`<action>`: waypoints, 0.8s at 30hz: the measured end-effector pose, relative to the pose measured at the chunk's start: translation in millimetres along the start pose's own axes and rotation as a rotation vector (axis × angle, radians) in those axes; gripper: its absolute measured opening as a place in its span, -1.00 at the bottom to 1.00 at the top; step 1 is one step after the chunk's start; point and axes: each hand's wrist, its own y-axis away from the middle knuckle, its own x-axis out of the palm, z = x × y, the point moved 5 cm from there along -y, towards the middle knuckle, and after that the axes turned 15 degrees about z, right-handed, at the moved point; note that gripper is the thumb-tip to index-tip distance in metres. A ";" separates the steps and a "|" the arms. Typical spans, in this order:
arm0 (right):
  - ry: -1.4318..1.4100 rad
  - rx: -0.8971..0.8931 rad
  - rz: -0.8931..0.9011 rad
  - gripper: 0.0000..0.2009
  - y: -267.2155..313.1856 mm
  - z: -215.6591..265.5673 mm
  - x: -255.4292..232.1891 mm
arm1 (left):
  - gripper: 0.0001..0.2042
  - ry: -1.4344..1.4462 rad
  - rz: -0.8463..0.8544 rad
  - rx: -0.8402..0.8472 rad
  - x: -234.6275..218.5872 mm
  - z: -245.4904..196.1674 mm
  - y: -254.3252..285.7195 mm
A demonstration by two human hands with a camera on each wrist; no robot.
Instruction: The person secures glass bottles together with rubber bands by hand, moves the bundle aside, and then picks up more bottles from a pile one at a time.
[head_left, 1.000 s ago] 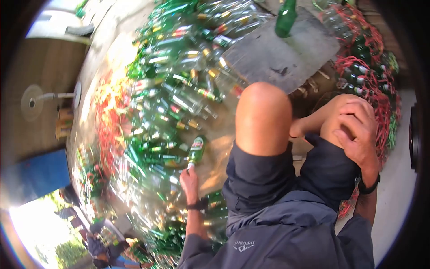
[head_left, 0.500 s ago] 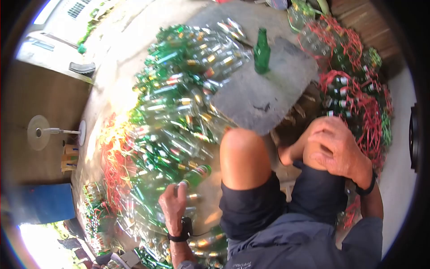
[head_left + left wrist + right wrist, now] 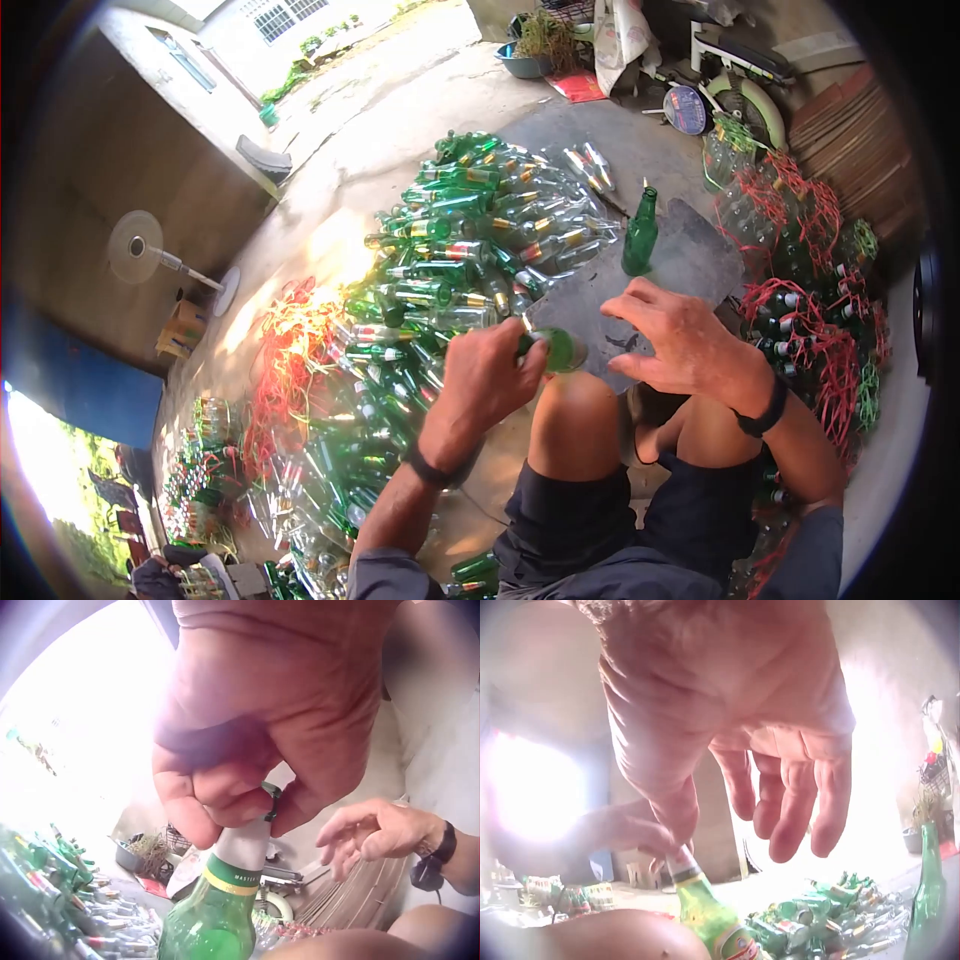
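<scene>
My left hand [image 3: 503, 367] grips a green glass bottle [image 3: 558, 350] by its neck and holds it above my left knee [image 3: 578, 408], its base turned toward the camera. In the left wrist view the left hand's fingers [image 3: 225, 806] curl round the silver foil neck of the bottle [image 3: 217, 911]. My right hand [image 3: 640, 330] hovers just right of the bottle, fingers spread and holding nothing. From the right wrist, the right hand's fingers [image 3: 784, 814] hang open above the bottle [image 3: 705, 915]. A second green bottle [image 3: 640, 235] stands upright on a grey slab [image 3: 700, 262].
A big pile of green and clear bottles [image 3: 440, 250] covers the ground ahead and to the left. Bottles bundled in red netting [image 3: 800, 310] are stacked on the right. A standing fan [image 3: 140, 248] is by the left wall, and loose red netting [image 3: 290, 350] lies beside the pile.
The left hand has lifted the bottle from the pile up over the knee. The right hand has left the right knee and risen beside the bottle. The view has tilted upward.
</scene>
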 end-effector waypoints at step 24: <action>-0.021 0.239 -0.267 -0.66 -30.0 -85.7 17.8 | -0.77 0.507 0.051 0.078 36.5 -1.2 -60.4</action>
